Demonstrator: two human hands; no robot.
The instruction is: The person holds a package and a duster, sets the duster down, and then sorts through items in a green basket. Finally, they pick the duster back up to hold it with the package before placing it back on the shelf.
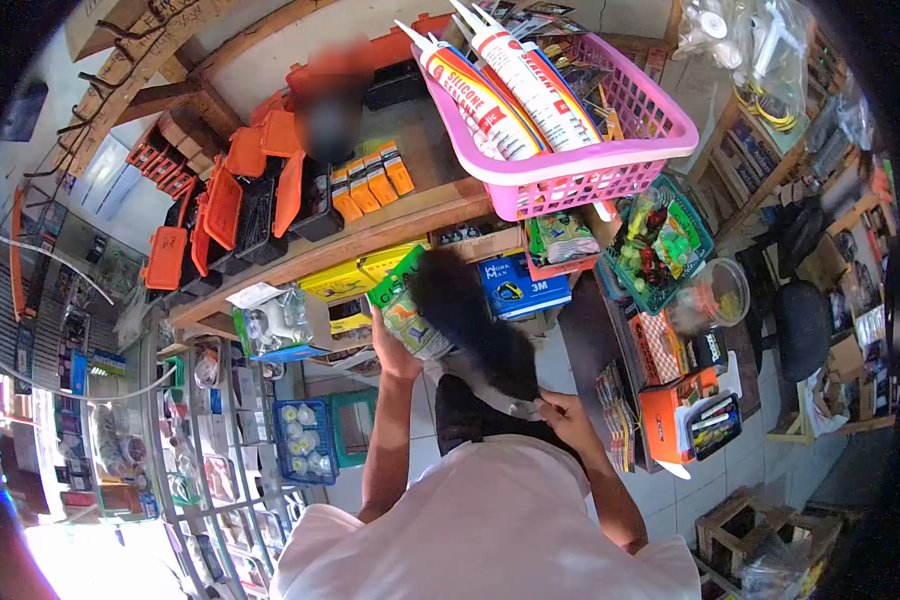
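My left hand (398,352) grips the edge of a green and white printed packet (406,312), held upright below the shelf. Most of those fingers are hidden behind it. A long, dark, blurred shape (482,325) slants in front of my body, overlapping the packet's right side in this view. My right hand (567,418) is closed near my waist, thumb and fingers pinched at the dark shape's lower end, beside a small pale piece (522,408). What that hand pinches I cannot tell.
A pink basket (590,165) with silicone sealant tubes (485,105) stands on the wooden counter (370,235). Orange-lidded bins (225,210) and small orange boxes (373,185) line it. Below sit a blue 3M box (525,287) and a green basket (660,240). Wire shelving (220,510) is at left.
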